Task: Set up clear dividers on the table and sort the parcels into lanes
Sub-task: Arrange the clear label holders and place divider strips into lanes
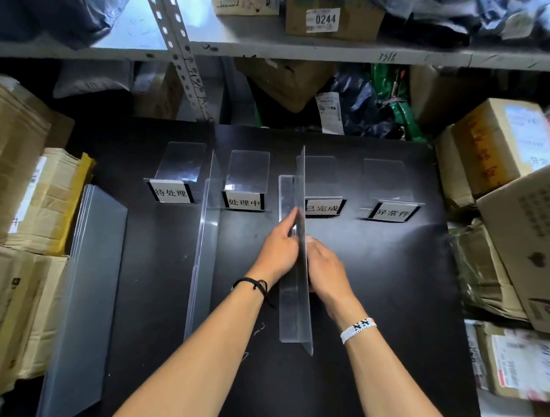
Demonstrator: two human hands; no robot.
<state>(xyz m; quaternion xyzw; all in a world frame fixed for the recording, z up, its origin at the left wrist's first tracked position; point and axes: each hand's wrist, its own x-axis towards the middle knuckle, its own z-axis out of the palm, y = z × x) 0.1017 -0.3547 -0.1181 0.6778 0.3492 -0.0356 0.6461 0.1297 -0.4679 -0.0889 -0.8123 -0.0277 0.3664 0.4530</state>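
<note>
Tabletop (375, 277): first divider (203, 236) stands in place. Second divider (300, 184), centre, upright on the tabletop, is gripped from either side by left hand (277, 253) and right hand (327, 271). Spare dividers (88, 278) lie at the left edge. Parcels (506, 140) wait alongside, not yet sorted into lanes.

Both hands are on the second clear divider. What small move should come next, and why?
Probably let the left hand and right hand release the divider: it seems to stand on the table between the second sign and third sign.
</note>
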